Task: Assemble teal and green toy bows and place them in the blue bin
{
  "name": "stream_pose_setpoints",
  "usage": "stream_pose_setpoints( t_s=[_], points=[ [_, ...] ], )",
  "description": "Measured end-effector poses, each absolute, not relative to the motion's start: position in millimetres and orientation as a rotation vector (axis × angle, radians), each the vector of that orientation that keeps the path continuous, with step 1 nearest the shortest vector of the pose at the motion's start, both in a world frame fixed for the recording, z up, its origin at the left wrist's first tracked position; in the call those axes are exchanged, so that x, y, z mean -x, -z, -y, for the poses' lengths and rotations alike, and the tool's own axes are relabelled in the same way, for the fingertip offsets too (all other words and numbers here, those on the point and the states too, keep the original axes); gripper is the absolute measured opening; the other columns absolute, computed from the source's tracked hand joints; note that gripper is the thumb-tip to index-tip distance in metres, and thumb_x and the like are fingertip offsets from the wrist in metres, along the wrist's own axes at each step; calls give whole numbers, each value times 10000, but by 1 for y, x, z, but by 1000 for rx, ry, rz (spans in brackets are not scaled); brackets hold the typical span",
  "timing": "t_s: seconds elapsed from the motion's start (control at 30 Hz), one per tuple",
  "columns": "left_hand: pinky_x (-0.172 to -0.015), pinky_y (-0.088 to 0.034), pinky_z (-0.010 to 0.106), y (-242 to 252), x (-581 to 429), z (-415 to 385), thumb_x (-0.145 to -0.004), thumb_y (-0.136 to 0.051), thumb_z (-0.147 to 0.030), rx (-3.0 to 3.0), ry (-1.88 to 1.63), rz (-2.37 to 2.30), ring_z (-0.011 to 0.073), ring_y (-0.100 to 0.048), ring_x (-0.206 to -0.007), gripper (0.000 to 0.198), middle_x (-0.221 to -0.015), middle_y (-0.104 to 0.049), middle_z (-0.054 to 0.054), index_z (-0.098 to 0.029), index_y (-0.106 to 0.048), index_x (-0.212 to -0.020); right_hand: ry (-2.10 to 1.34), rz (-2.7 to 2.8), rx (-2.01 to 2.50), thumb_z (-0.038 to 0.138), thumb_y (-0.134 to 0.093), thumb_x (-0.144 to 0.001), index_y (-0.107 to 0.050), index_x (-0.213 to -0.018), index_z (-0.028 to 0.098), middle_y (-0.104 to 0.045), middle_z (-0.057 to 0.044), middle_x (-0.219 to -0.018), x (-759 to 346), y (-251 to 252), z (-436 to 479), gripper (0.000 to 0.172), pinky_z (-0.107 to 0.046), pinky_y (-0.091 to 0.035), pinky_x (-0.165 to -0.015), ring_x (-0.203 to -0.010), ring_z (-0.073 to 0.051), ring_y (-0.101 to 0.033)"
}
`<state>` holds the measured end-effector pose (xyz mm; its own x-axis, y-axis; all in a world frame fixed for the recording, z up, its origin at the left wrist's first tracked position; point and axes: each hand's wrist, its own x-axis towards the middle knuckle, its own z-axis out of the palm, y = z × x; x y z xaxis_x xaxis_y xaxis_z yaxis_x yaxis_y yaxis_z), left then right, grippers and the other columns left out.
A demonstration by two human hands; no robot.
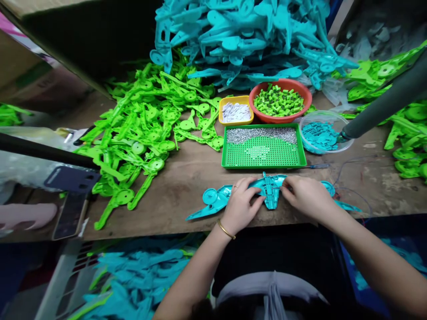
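Observation:
A long turquoise plastic part [271, 195], shaped like a toy plane with two swept wings and a ribbed middle, lies along the front of the wooden bench. My left hand [243, 200], with a gold bangle at the wrist, grips its left wing, thumb and fingers bent close to the middle. On the other side, my right hand [302, 195] has its fingertips pinched together at the right edge of the middle section. Whatever is between those fingertips is too small to make out. A thin wire [358, 202] lies by the right wing.
Beyond the hands stand a green tray [263, 164] of small metal pieces, a yellow tray [236, 122], a red bowl [280, 119] and a clear tub [345, 146]. A screwdriver [318, 166] lies nearby. Green parts [143, 129] and turquoise parts [247, 35] are heaped behind. A dark pole [390, 100] slants in.

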<state>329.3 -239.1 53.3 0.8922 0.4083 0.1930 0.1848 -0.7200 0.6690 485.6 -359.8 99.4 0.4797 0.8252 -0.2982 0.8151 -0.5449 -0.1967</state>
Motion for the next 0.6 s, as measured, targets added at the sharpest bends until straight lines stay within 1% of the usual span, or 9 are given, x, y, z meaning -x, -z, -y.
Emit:
stream_pose_setpoints(
  t_s=[0.23,0.37,0.47,0.53,0.6],
  points=[
    [-965,-409,435,-53,-329,238,-833,-612,-252,-2393,-419,-419,246,-501,-1121,108,-1161,-579,101,-173,-641,-902,-821,1446,2388,313,-434,-877,-589,-767,184,-671,-36,-753,-494,-100,348,230,-243,-312,-565,-679,-148,-594],
    [-955,-420,436,-53,-330,238,-842,-598,-263,-2408,-420,-414,248,-506,-1114,128,-1155,-578,103,-172,-634,-925,-717,1519,2616,306,-417,-873,-613,-809,179,-687,-73,-808,-490,-95,345,242,-265,-282,-550,-728,-195,-624],
    [-938,-430,447,-54,-334,240,-840,-596,-269,-2441,-377,-452,258,-508,-1106,164,-1146,-572,104,-182,-627,-974,-685,1589,2680,332,-404,-877,-624,-855,190,-695,-83,-859,-486,-90,343,263,-269,-289,-553,-765,-217,-640],
    [-912,-436,448,-55,-338,242,-848,-582,-277,-2470,-349,-490,263,-514,-1081,120,-1116,-577,95,-190,-637,-910,-689,1606,2688,352,-404,-880,-625,-854,199,-696,-80,-867,-485,-90,343,270,-270,-306,-562,-768,-218,-642],
    [-880,-444,426,-57,-340,242,-871,-545,-261,-2470,-360,-510,247,-531,-1030,117,-1062,-590,80,-193,-630,-829,-698,1617,2677,360,-410,-883,-622,-842,205,-695,-74,-867,-487,-91,344,266,-271,-322,-575,-768,-217,-640]
  ],
)
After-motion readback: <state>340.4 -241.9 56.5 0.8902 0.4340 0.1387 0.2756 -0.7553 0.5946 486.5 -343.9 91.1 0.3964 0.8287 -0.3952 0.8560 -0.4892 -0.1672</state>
